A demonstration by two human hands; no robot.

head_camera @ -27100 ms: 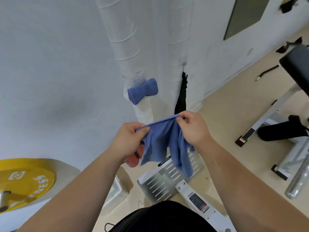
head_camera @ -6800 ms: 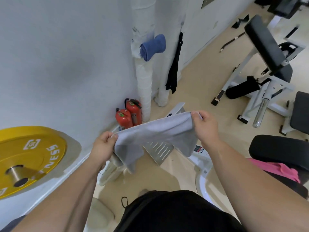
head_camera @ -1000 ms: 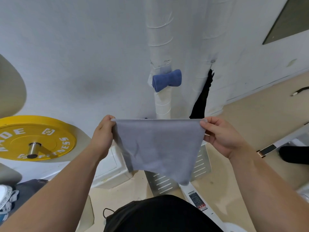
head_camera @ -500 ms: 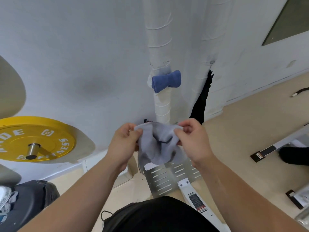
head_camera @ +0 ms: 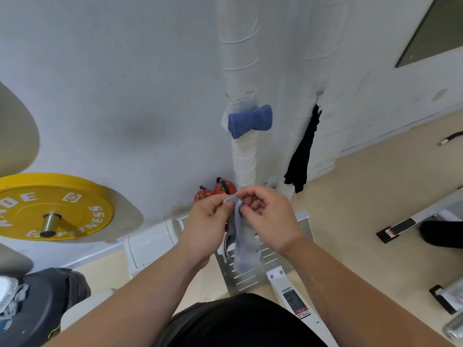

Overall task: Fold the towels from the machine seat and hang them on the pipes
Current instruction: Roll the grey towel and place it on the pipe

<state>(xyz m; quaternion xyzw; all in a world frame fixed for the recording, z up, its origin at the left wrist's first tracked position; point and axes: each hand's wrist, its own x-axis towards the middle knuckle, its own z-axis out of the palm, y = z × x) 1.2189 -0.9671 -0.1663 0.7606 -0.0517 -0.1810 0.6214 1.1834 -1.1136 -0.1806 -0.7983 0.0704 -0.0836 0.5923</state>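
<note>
Grey towel [head_camera: 241,242] is hanging straight down in a narrow fold, its top corners being brought together between both hands at chest height in front of the person. Left hand [head_camera: 206,222] is pinching the top edge between thumb and forefinger, and right hand [head_camera: 269,216] is pinching the same bunched edge from the other side, so the two hands are nearly touching each other. Below the hands, the towel's loose end is dangling over a slotted metal plate [head_camera: 253,276] on the floor. Directly beyond the hands, a white wrapped pipe [head_camera: 240,71] is running up the wall, with a folded blue towel [head_camera: 250,120] sitting across it well above the hands. Right of that, a black cloth [head_camera: 302,156] is hanging beside a second wrapped pipe [head_camera: 323,58]. Just beyond the left hand, two red extinguishers [head_camera: 215,191] are standing at the wall's base. Far to the left of the hands, a yellow weight plate [head_camera: 53,209] is sitting on a bar.
</note>
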